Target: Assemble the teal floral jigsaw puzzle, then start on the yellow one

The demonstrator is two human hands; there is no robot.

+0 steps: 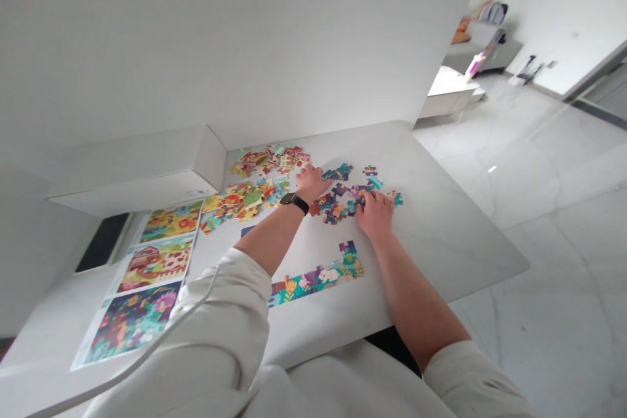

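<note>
My left hand (309, 181), with a dark watch on its wrist, reaches between two groups of loose puzzle pieces, its fingers spread and its thumb pointing right. Close to that thumb lies a small heap of dark blue puzzle pieces (339, 172). My right hand (376, 214) rests palm down, fingers apart, with its fingertips on the purple and dark puzzle pieces (337, 209); nothing shows gripped in it. Nearer to me, a joined puzzle strip (318, 279) with a white rabbit and plants turns up at its right end. My left forearm hides part of it.
Red and green pieces (269, 158) and yellow pieces (245, 201) are heaped at the back left. A printed picture sheet (157, 262) lies left, beside a dark phone-like slab (104, 243) and a white box (196, 163). The white table (441, 228) ends on the right.
</note>
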